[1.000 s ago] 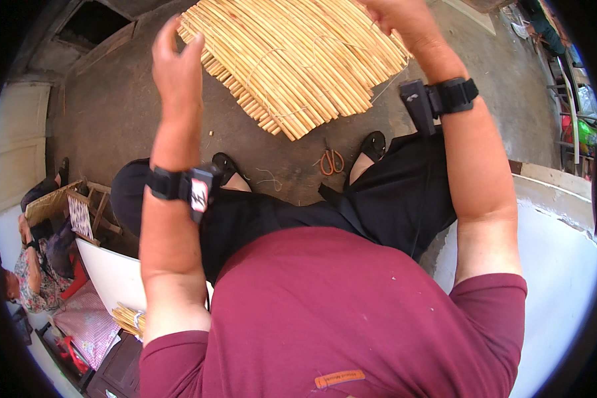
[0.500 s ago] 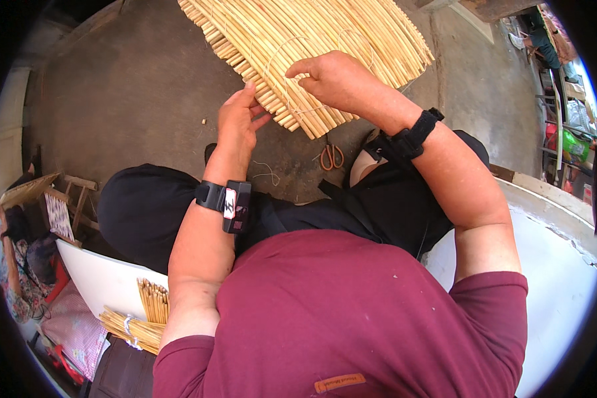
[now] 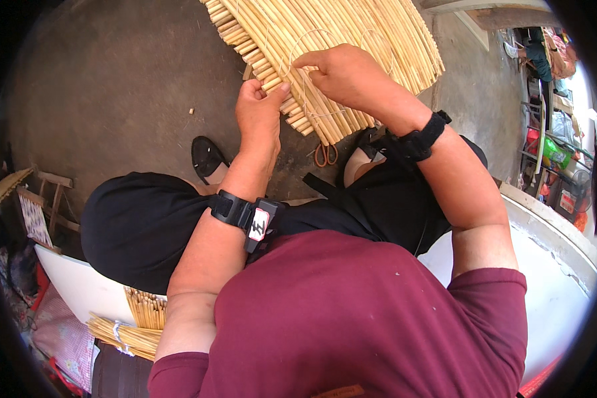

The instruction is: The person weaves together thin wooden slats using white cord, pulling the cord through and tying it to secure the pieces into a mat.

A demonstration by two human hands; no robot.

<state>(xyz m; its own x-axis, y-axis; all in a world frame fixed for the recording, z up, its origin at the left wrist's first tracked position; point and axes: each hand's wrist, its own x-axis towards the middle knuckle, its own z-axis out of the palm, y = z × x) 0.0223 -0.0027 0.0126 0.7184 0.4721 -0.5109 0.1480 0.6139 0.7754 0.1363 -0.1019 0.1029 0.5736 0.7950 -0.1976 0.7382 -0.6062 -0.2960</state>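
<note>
In front of me lies a mat of pale, thin sticks (image 3: 351, 40) set side by side and laced with light cord. My left hand (image 3: 260, 113) is closed at its near left edge, thumb over the stick ends and the other fingers partly hidden beneath. Above the mat, my right hand (image 3: 348, 76) is closed, index finger and thumb bent toward each other at a thin cord (image 3: 295, 46). That cord curves in a loose loop over the sticks. Orange-handled scissors (image 3: 326, 155) show below the mat's near edge, blades hidden.
Bundled sticks (image 3: 123, 333) and more upright sticks (image 3: 146, 306) are by a white board (image 3: 79, 282) at lower left. A wooden frame (image 3: 56, 199) stands farther left. To the right are a white surface (image 3: 544, 298) and a cluttered rack (image 3: 554, 156). A small offcut (image 3: 192, 111) lies on the floor.
My left hand has moved right and closed on the edge of the mat, its fingers apart before. The right hand has shifted slightly right. In the picture, the mat sits farther right.
</note>
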